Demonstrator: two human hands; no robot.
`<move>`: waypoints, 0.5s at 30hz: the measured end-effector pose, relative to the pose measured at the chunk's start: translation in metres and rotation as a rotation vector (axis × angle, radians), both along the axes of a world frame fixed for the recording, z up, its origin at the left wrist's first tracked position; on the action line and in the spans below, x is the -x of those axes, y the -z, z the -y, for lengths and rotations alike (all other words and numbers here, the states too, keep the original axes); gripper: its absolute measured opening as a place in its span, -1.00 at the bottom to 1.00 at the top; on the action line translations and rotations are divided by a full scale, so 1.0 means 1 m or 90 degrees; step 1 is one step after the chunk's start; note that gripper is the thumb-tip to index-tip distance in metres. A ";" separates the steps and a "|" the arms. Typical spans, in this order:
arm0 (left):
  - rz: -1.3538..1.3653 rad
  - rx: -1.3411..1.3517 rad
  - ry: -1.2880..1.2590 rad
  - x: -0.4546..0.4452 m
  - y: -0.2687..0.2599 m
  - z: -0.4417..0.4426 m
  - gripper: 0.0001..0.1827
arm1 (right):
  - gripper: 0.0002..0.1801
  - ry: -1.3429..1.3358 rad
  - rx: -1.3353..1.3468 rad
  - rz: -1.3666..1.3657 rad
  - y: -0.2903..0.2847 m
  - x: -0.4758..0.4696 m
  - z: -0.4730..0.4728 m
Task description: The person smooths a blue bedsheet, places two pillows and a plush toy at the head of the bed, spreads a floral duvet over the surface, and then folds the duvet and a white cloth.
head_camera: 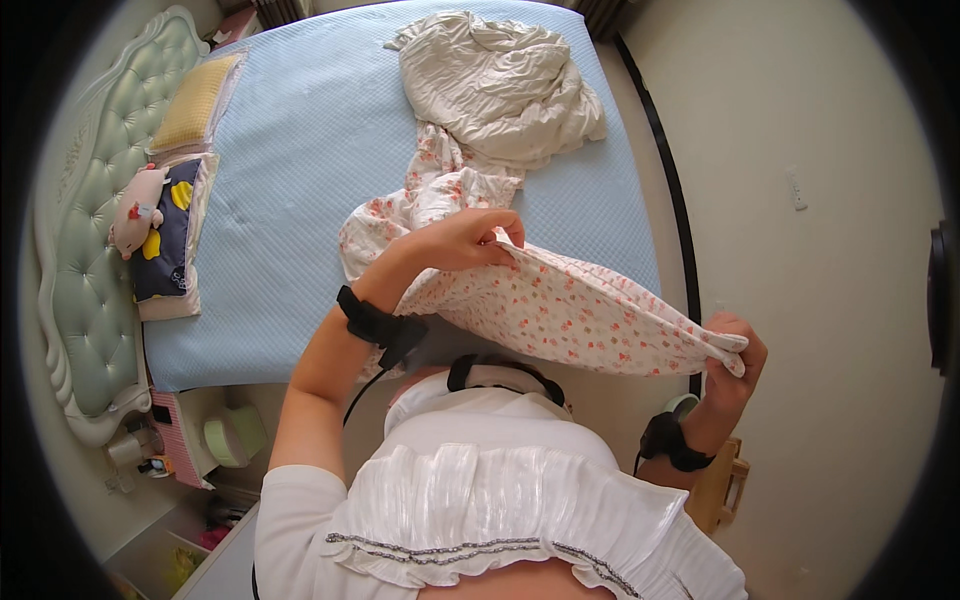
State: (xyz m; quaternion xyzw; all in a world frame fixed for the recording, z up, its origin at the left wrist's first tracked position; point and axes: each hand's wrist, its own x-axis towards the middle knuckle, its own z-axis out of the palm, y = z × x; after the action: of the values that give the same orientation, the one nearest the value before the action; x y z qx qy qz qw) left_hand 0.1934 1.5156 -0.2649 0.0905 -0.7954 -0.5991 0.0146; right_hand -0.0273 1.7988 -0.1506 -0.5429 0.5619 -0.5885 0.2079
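A white floral-print fabric cover [577, 315] is stretched between my two hands in front of my body. My left hand [469, 238] pinches its upper edge near the middle. At the far right, my right hand [731, 367] grips a corner of it, with folded fabric ends poking out between the fingers. The rest of the cover lies bunched on the bed, trailing away to a crumpled off-white quilt [502, 90]. Whether the cover and quilt are joined is hidden in the folds.
A bed with a light blue quilted sheet [300, 187] lies before me. Against its tufted headboard [105, 262] rest a yellow pillow [193, 101], a dark patterned pillow [180, 232] and a plush pig [139, 210]. A wall [810, 300] rises on the right; a wooden stool [720, 487] stands by it.
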 end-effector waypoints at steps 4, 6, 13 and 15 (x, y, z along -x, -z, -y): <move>-0.048 0.133 0.025 0.018 0.058 -0.021 -0.80 | -0.77 -0.150 -0.054 0.010 -0.009 -0.017 0.015; -0.014 0.127 0.040 0.025 0.066 -0.034 -0.65 | -0.74 -0.203 -0.091 0.004 -0.014 -0.020 0.017; -0.021 0.047 0.071 0.047 0.074 -0.040 -0.12 | -0.69 -0.315 -0.122 0.026 -0.014 -0.010 0.010; -0.033 0.038 0.114 0.062 0.071 -0.043 -0.07 | -0.69 -0.334 -0.131 0.037 -0.014 -0.012 0.009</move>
State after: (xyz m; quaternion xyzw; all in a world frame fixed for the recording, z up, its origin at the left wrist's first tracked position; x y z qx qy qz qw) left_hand 0.1310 1.5589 -0.3360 0.0032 -0.8170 -0.5764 -0.0158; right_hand -0.0152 1.7902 -0.1364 -0.6284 0.4529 -0.4697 0.4235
